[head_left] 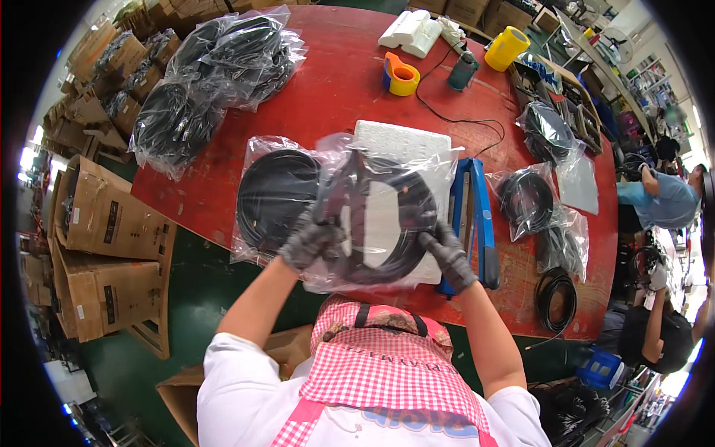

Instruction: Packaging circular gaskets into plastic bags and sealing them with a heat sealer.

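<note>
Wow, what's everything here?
Held coil: one, black, centre.
Bagged coil: one, black, left of it.
Bagged heap: several coils, black, far left.
Bagged bundles: several, black, right side.
Loose coil: one, black, near right.
Foam board: one, white, under held coil.
Long tool: one, blue, right of board.
Tape dispenser: one, orange, far side.
Boxes: many, brown, left.
Table: one, red, beneath.
Coworkers: two, blue and black clothes, right.
Left hand: one, grey-gloved, coil's left.
Right hand: one, grey-gloved, coil's right.

Scuffed red wooden table (335,82) carries clear-bagged round black cable coils (246,52). Also flat white foam slab (402,135), yellow-and-orange tape dispenser (402,78).
</note>
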Available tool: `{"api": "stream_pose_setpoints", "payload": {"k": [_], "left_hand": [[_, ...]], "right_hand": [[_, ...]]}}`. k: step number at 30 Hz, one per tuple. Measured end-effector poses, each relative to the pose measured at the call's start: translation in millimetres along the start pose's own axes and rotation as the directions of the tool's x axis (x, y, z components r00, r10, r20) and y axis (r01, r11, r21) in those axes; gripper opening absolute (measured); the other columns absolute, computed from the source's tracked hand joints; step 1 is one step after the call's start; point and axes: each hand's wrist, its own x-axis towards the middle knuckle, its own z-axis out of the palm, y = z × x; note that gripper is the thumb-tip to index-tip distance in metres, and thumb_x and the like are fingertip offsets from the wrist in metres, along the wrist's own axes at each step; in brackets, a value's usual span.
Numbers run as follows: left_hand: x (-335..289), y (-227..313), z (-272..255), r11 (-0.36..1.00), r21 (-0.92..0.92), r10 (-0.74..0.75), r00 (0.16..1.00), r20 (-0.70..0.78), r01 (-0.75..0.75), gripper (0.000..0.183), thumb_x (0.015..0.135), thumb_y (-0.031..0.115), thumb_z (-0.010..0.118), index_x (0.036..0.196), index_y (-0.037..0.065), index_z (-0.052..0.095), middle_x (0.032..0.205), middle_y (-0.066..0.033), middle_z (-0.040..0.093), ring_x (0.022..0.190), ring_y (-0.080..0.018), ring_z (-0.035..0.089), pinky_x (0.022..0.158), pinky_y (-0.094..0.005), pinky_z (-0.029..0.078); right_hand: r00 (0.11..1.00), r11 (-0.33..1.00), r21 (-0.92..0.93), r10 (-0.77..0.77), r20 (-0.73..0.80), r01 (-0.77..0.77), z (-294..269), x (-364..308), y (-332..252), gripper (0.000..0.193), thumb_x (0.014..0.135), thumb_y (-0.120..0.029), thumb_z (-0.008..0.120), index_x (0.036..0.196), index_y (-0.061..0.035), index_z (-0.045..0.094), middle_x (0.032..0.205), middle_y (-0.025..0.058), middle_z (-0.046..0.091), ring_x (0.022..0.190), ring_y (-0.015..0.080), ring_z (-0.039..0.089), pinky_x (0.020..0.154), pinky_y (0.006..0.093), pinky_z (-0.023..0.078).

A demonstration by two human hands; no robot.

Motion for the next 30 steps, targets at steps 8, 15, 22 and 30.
{"api": "stream_pose_setpoints", "payload": {"k": [8,15,22,30], "left_hand": [[10.5,107.3,-140.5,0.966,0.259,-0.002,0.999,-0.039,0.012,0.041,0.067,0.019,0.068,0.101,0.006,0.052,0.083,-0.0015,0.058,0.068,-0.0092,0.055,0.061,-0.0223,0.046],[52.4,47.2,-223.1,0.96,0.279,0.057,0.946,-0.319,0.036,0.039,0.079,0.015,0.061,0.115,0.006,0.048,0.105,-0.0032,0.056,0.093,-0.0125,0.051,0.08,-0.0258,0.042],[52.0,69.5,-177.7,0.188,0.963,0.524,0.809,-0.267,0.196,0.061,0.076,0.032,0.062,0.126,0.006,0.037,0.125,-0.0149,0.043,0.115,-0.027,0.04,0.097,-0.0368,0.03],[30.8,31.4,-103.0,-0.506,0.852,0.367,0.927,0.075,0.132,0.071,0.079,0.046,0.047,0.136,0.01,0.022,0.14,-0.016,0.015,0.129,-0.0325,0.016,0.104,-0.0439,0.013]], "right_hand": [[0.945,0.797,0.55,0.077,0.318,-0.25,168.4,49.9,-21.7,0.048,0.076,-0.023,0.064,0.116,-0.0014,0.047,0.102,0.0037,0.055,0.088,0.0125,0.051,0.079,0.0257,0.042],[0.912,0.923,-0.198,0.366,0.184,-0.33,235.9,92.0,48.4,0.043,0.076,-0.046,0.06,0.086,-0.0035,0.06,0.067,0.0059,0.059,0.051,0.0168,0.057,0.046,0.0278,0.047],[0.874,0.885,0.022,0.455,0.168,-0.465,222.6,74.6,7.8,0.051,0.076,-0.053,0.056,0.089,-0.0031,0.058,0.065,0.0072,0.058,0.047,0.0167,0.055,0.041,0.0291,0.045],[0.762,0.945,-0.069,0.299,0.575,-0.319,109.4,-15.5,-29.7,0.035,0.084,-0.035,0.053,0.095,-0.0026,0.053,0.074,0.0063,0.056,0.066,0.0139,0.055,0.058,0.029,0.048]]}}
